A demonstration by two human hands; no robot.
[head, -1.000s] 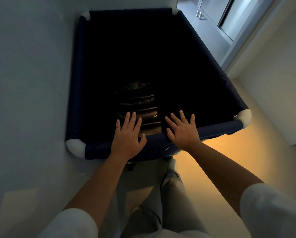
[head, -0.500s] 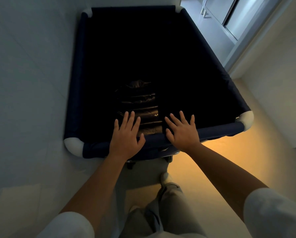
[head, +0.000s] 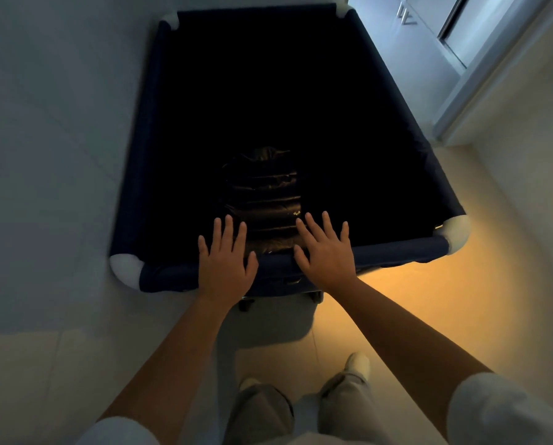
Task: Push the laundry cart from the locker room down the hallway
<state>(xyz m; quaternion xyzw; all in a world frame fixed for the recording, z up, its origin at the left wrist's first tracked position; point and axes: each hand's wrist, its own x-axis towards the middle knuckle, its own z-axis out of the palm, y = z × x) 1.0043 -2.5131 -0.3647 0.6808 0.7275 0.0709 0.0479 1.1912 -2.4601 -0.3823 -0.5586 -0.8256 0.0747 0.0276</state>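
Observation:
A deep laundry cart with a dark navy fabric rim (head: 397,248) and white rounded corners fills the middle of the head view. A dark padded garment (head: 262,194) lies at its bottom. My left hand (head: 225,261) presses flat on the near rim with its fingers straight and spread. A little to the right, my right hand (head: 324,252) presses on the same rim, fingers also straight. Both arms are stretched out forward.
A pale wall (head: 44,123) runs close along the cart's left side. A doorway with a light frame (head: 480,81) opens at the upper right, beside another wall. A caster (head: 315,297) shows under the near rim. My feet stand on the tiled floor (head: 429,316) behind the cart.
The cart has rolled a little forward, away from me. My arms have stretched further and both feet now show behind it. Both hands stay flat on the rim.

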